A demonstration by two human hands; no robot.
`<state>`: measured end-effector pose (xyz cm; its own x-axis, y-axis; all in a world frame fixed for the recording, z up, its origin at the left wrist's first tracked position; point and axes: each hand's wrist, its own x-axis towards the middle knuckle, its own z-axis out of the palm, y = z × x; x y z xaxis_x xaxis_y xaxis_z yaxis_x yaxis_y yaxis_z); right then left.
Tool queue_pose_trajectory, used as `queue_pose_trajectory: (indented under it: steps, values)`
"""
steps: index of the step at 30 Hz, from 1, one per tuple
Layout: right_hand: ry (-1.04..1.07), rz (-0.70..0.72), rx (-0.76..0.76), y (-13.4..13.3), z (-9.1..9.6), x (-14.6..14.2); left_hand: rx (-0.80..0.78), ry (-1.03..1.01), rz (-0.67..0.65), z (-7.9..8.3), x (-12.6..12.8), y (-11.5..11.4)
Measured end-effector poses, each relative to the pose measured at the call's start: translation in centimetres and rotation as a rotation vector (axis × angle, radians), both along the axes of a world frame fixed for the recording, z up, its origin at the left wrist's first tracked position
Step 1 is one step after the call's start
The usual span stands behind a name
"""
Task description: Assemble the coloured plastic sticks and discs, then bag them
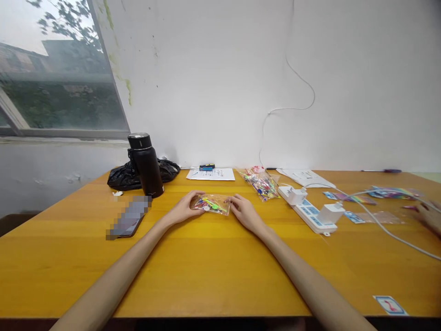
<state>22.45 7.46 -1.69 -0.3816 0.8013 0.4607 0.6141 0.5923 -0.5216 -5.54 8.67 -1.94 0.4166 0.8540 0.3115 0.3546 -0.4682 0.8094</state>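
A small clear plastic bag [212, 203] filled with colourful little pieces lies on the wooden table [206, 262] in front of me. My left hand [185, 207] pinches its left edge with curled fingers. My right hand [244, 210] grips its right edge the same way. Both forearms reach forward across the tabletop.
A black flask [146, 164] stands at the left before a black plastic bag [128, 176], with a phone [130, 218] nearer me. A second bag of colourful pieces [262, 184], papers [211, 174], a white power strip [310, 209] with cables and another person's hand [430, 216] lie to the right.
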Motion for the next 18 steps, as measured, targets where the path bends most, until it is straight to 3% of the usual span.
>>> queue_pose_trajectory:
  steps: [5,10,14,18]
  values:
    - [0.085,0.073,-0.048,0.3,-0.3,0.1,-0.207,-0.187,-0.029,0.2,0.5,-0.2]
    - [0.07,0.12,-0.153,0.2,-0.4,-0.2,-0.298,-0.31,0.051,-0.1,0.8,0.1]
    - [0.073,0.131,-0.186,0.3,-0.3,-0.2,-0.395,-0.394,-0.036,-0.1,1.0,0.1]
    - [0.115,0.121,-0.208,0.3,-0.4,-0.2,-0.365,-0.454,-0.098,-0.1,1.3,-0.3]
